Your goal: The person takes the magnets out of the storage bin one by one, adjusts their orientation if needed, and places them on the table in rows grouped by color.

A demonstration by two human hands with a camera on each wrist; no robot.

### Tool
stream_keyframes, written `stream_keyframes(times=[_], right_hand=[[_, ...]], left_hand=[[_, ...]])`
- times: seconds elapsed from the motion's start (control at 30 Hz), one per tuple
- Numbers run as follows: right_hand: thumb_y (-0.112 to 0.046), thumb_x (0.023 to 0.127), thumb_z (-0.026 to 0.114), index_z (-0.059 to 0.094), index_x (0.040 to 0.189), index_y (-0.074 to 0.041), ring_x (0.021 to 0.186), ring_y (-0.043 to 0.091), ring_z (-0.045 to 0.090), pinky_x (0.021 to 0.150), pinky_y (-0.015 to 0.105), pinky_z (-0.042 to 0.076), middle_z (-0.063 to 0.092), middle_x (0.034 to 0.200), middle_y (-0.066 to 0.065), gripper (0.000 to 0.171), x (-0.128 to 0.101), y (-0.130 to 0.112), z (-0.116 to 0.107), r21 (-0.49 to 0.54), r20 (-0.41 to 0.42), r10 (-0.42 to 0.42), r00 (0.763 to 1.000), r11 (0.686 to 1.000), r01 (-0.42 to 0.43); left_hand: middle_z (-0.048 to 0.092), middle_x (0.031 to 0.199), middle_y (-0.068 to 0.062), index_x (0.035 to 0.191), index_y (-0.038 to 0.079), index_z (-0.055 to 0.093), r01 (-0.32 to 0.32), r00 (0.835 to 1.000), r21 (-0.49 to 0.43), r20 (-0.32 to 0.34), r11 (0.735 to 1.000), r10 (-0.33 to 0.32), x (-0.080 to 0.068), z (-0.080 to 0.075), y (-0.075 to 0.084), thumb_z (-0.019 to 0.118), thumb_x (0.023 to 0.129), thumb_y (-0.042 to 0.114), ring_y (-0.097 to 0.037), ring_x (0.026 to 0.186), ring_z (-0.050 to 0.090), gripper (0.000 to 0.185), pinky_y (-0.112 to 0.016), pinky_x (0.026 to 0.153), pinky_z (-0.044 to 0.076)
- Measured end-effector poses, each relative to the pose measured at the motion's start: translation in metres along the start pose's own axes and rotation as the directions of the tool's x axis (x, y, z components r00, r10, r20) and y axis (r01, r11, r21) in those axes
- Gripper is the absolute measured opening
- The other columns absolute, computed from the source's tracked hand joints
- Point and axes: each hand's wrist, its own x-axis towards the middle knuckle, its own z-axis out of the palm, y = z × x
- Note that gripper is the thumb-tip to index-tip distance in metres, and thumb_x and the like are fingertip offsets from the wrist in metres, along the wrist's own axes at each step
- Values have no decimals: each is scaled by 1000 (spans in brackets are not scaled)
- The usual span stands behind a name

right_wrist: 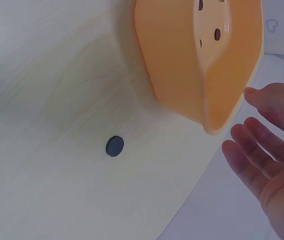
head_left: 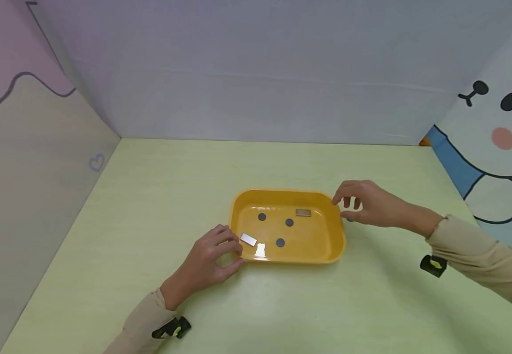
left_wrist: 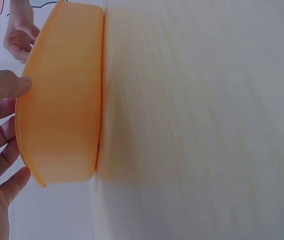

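A shallow yellow tray (head_left: 313,253) with rounded corners stands on the table. My left hand (head_left: 209,255) holds its near left corner, the thumb at the front side and curved fingers along the left end. At the tray's far right corner is my right hand (head_left: 366,204), with loosely bent, parted fingers; the fingertips meet or almost meet the rim, with thumb and fingers apart. Inside the tray lie several dark round discs (head_left: 289,222), a shiny silver rectangular piece (head_left: 248,239) and a duller rectangular piece (head_left: 303,213). Outside, below the right hand, one dark disc (right_wrist: 115,146) lies on the table.
The pale wood-grain table (head_left: 149,196) ends at a light fabric wall (head_left: 256,98) behind. Printed side panels (head_left: 490,147) stand to the left and right. A small dark device (head_left: 434,265) is strapped at each beige sleeve.
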Motion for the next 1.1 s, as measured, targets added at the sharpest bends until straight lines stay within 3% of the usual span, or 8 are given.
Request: stream_keyframes(times=[0.37,0.53,1.1], right_hand=[[-4,77,75,66,100,-10,79,17,55,66,31,53,62,98,4,25,13,-7,11,-5,65,-18,998,1000,19],[-5,79,74,66,98,-11,77,15,54,64,28,52,59,94,-1,22,17,-7,19,-2,82,-62,995,998,63],[-5,80,72,67,99,-13,79,18,54,66,33,51,58,93,-3,21,32,-14,41,16,146,-86,985,996,84]], left_hand=[[59,87,6,79,16,62,9,1000,5,3,1000,-9,-4,4,0,78,73,21,-14,89,52,18,-35,91,44],[59,88,5,80,15,63,12,1000,5,1,1000,-12,-7,6,-1,79,73,21,-14,89,52,19,-33,87,46],[59,86,6,79,15,63,8,1000,-3,-23,1000,-8,-15,14,-3,79,72,21,-14,87,52,18,-32,84,46]])
